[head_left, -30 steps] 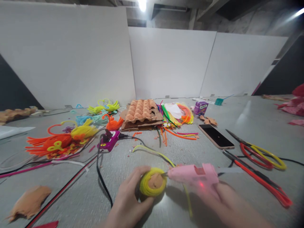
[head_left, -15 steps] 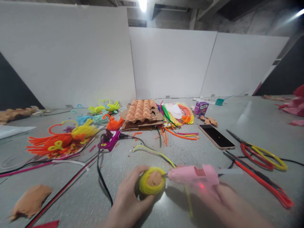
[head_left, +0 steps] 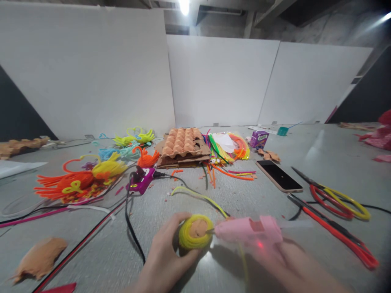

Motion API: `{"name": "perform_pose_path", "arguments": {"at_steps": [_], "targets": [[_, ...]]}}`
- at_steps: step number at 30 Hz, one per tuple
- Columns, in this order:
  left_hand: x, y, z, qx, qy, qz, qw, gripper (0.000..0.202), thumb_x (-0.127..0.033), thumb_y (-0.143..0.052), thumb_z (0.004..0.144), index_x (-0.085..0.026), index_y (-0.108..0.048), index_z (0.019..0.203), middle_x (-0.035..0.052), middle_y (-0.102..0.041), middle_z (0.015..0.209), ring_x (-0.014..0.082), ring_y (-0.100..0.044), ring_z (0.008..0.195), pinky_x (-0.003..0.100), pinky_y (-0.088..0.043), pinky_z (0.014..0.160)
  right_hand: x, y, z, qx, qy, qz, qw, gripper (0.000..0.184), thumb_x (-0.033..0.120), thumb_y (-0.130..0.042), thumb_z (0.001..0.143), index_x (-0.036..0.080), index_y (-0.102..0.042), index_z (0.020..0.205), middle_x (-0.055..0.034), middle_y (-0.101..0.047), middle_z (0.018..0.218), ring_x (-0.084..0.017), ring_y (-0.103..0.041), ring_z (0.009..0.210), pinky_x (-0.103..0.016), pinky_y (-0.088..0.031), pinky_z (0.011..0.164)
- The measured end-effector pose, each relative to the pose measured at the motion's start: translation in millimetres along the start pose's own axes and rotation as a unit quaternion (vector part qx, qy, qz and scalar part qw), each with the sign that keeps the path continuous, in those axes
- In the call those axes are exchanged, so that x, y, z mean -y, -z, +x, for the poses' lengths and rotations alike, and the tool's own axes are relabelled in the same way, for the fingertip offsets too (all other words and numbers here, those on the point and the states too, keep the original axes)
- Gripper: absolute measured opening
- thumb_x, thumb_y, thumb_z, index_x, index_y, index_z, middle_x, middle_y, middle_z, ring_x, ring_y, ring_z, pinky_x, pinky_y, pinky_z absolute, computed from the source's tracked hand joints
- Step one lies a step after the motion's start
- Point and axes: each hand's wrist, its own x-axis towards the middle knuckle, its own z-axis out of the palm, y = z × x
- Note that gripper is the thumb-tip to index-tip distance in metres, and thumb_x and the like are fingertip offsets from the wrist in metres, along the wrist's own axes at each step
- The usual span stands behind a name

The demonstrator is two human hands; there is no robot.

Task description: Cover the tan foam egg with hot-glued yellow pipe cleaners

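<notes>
My left hand (head_left: 169, 254) has its thumb and fingers closed round an egg carton cup (head_left: 199, 228), its brown middle showing inside windings of yellow pipe cleaner (head_left: 188, 241). In my right hand (head_left: 293, 260) is a pink hot glue gun (head_left: 249, 231), its red light lit and a clear glue stick (head_left: 296, 224) poking out of the back. The metal nozzle (head_left: 210, 231) points left at the cup's right rim; whether it touches cannot be made out. A yellow-green pipe cleaner (head_left: 198, 195) runs across the table behind the gun, and a blurred yellow strand hangs below it.
Scissors (head_left: 332, 195), a red-handled tool (head_left: 339, 232) and a phone (head_left: 279, 176) lie on the right. Behind stand an egg carton (head_left: 183, 142) and coloured pipe cleaners (head_left: 236, 148). To the left are a purple power socket (head_left: 142, 182), black cables, orange and yellow figures (head_left: 76, 181) and a carton scrap (head_left: 41, 256).
The glue gun has dipped slightly, its nozzle now lower on the cup's right side. My left hand and the cup stay nearly in place.
</notes>
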Motion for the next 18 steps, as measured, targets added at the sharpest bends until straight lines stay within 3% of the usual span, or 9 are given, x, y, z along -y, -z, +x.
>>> {"name": "perform_pose_path", "arguments": {"at_steps": [3,6,9,13,18], "targets": [[0,0.1,0,0.000,0.009,0.002,1.000,0.036,-0.020,-0.068,0.071,-0.024,-0.056,0.104,0.0018,-0.070,0.099,0.0236,-0.066,0.092,0.036,-0.052,0.079,2,0,-1,-0.003,0.007,-0.003,1.000,0.039,0.051,-0.054,0.075,0.026,-0.073,0.097,-0.0062,-0.074,0.101,-0.027,-0.068,0.096,-0.033,-0.055,0.081],[1,-0.3,1,-0.002,0.013,0.001,1.000,0.035,-0.022,-0.069,0.071,-0.024,-0.056,0.104,0.0017,-0.070,0.099,0.0232,-0.066,0.091,0.036,-0.052,0.079,8,3,-1,-0.010,0.004,0.015,1.000,0.031,0.049,-0.051,0.076,0.025,-0.072,0.077,-0.0053,-0.075,0.079,-0.023,-0.070,0.074,-0.029,-0.055,0.067],[2,-0.6,1,-0.001,0.019,0.005,1.000,0.037,-0.021,-0.068,0.070,-0.023,-0.055,0.105,0.0023,-0.069,0.100,0.0240,-0.066,0.092,0.037,-0.052,0.080,11,9,3,-0.081,-0.010,0.039,0.996,0.035,0.051,-0.047,0.079,0.025,-0.064,0.062,-0.0023,-0.067,0.059,-0.018,-0.063,0.055,-0.026,-0.051,0.054],[3,-0.6,-1,0.004,0.011,0.017,1.000,0.039,-0.015,-0.064,0.068,-0.023,-0.054,0.105,0.0034,-0.069,0.102,0.0251,-0.066,0.095,0.039,-0.052,0.082,5,19,20,-0.101,-0.022,0.104,0.989,0.041,0.058,-0.048,0.079,0.024,-0.061,0.059,-0.0009,-0.059,0.051,-0.017,-0.057,0.048,-0.026,-0.047,0.047],[4,-0.2,-4,0.003,-0.051,0.031,0.998,0.048,-0.008,-0.063,0.064,-0.025,-0.052,0.107,0.0036,-0.068,0.108,0.0246,-0.065,0.101,0.038,-0.052,0.086,-25,16,53,-0.099,-0.087,0.176,0.976,0.044,0.063,-0.049,0.078,0.024,-0.053,0.059,0.0003,-0.055,0.050,-0.017,-0.054,0.048,-0.027,-0.043,0.045]]}}
